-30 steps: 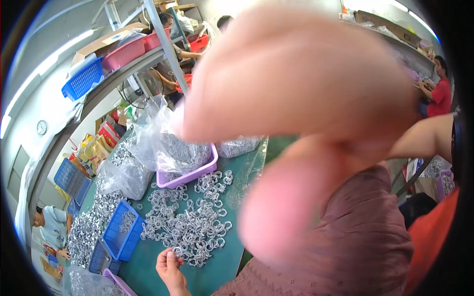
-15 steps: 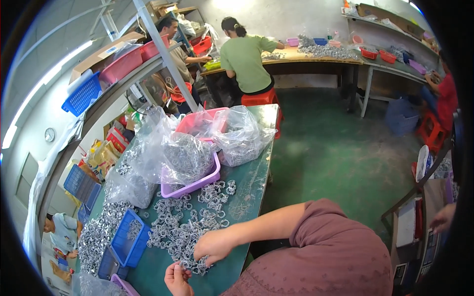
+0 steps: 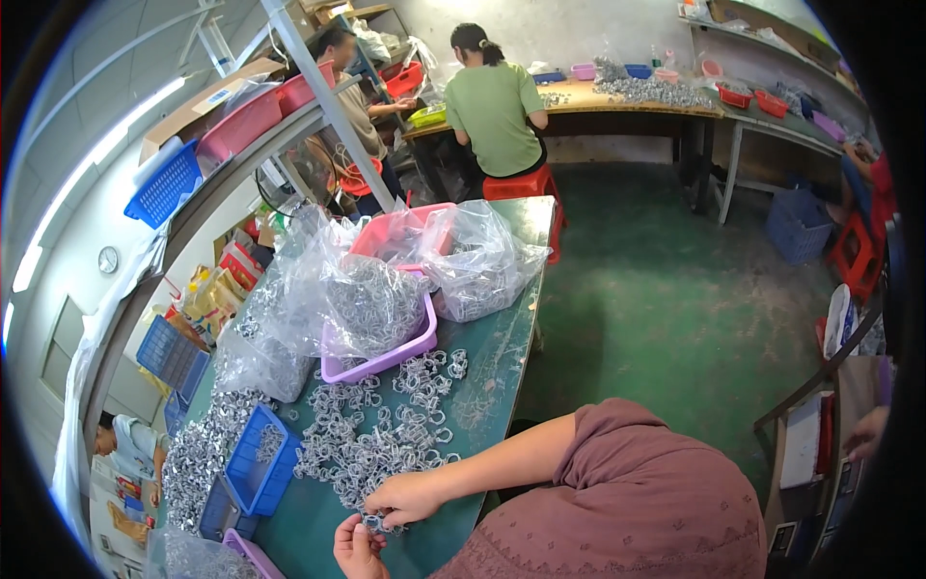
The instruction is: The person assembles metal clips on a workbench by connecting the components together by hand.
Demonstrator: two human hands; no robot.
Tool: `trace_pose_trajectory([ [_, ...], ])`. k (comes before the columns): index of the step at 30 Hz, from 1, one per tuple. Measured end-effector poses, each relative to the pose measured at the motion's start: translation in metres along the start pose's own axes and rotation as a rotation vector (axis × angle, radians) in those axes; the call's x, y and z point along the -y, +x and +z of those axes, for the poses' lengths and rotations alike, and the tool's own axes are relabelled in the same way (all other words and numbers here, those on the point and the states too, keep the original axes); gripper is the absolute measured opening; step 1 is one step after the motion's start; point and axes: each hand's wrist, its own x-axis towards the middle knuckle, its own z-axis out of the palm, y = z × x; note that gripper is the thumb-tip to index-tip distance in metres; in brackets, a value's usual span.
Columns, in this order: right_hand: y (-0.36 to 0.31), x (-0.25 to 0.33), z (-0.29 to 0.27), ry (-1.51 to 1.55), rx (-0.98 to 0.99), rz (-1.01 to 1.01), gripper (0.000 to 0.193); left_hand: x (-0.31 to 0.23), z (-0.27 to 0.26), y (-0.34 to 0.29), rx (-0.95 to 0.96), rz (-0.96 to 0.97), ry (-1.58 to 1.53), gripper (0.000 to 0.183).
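Observation:
A loose pile of small silvery metal rings [image 3: 386, 449] lies on the green table in front of me. At its near edge my left hand [image 3: 359, 548] has thumb and fingers pinched on a small metal ring [image 3: 372, 522]. Just above it, my right hand [image 3: 407, 496] reaches in from the right with its fingers curled down and together, the tips close to that ring. Whether the right fingertips hold a piece of their own is hidden. More rings touch the underside of the right hand.
Left of the pile stands a blue basket [image 3: 260, 461] beside a heap of shiny metal parts [image 3: 193, 468]. Beyond it, a purple basket [image 3: 381, 365] holds a plastic bag of rings [image 3: 371, 304]. A person in green [image 3: 497, 111] sits at the far table [image 3: 579, 94].
My right hand has moved from the pile toward my left hand, so their fingertips are now close together. The person in green has drawn an outstretched arm in.

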Motion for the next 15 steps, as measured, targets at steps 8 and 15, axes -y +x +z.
trace_pose_trajectory([
  [8, -0.001, -0.01, 0.004, 0.137, -0.042, -0.073, 0.024, 0.003, 0.0, 0.0, 0.067, -0.007, -0.007, 0.019],
  [15, 0.0, -0.015, 0.008, 0.23, -0.045, -0.074, 0.022, 0.008, 0.0, 0.0, 0.08, -0.022, -0.027, 0.021],
])
